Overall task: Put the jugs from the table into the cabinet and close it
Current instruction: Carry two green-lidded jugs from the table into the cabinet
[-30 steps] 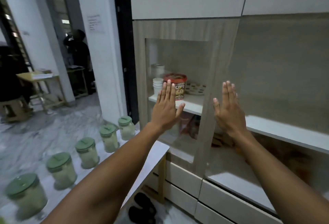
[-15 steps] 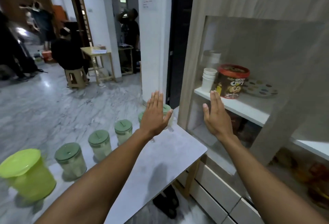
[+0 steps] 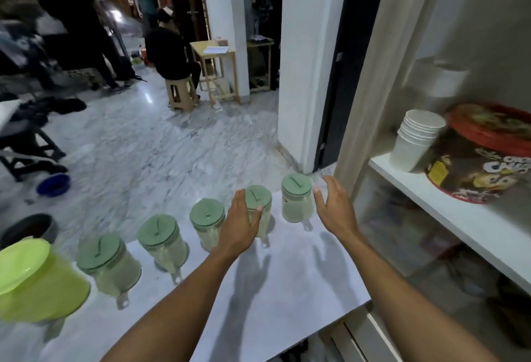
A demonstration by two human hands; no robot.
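Jugs (image 3: pixel 296 199) on the bench (image 3: pixel 287 281) in front of us, five of them in a diagonal row along the far edge, all clear plastic with pale green lids and little handle tabs poking out at the bottom. There's also a lime green bucket (image 3: pixel 37 284) with a lid at the left end of the row. Cabinet (image 3: pixel 459 218) is on our right, white shelf with a stack of paper cups (image 3: pixel 413 139) and a chocolate cereal tub (image 3: pixel 482 160) just beside them.

Our left hand (image 3: pixel 240 225) is spread open, fingers wrapping round the front of the second jug (image 3: pixel 258 203) from the right, thumb on its side, looks like touching but not clamped. Our right hand (image 3: pixel 334 208) is open too, fingers curled a bit, hovering just right of the end jug nearest the cabinet, holding nothing.
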